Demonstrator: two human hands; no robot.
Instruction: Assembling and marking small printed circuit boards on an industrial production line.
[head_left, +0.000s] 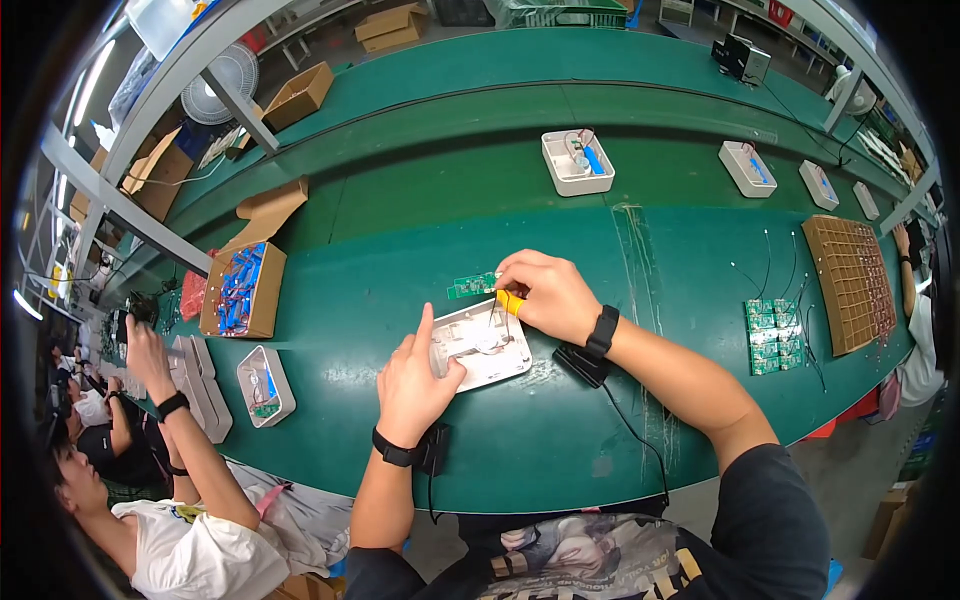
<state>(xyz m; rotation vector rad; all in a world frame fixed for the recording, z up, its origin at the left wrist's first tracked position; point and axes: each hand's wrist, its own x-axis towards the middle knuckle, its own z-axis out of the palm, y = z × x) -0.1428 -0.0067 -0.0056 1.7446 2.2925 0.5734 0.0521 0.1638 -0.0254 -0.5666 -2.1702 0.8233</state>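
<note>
A shallow white plastic housing (507, 362) lies tilted on the green bench in front of me. My left hand (412, 385) grips its left side, the thumb reaching over the rim and the index finger stretched out along the edge. Above the housing's far right corner, my right hand (550, 297) pinches a small yellow piece (510, 303); thin dark lines run from it into the housing, and I cannot tell if they are wires or prongs. A green circuit board (470, 286) lies just beyond the housing, its right end close to my right fingertips.
A cardboard box of blue cells (240, 290) and a white housing with parts (266, 388) sit left. More filled housings (577, 163) stand along the far strip. Circuit boards with wires (774, 336) and a divided cardboard tray (848, 285) lie right. A co-worker (200, 530) sits at left.
</note>
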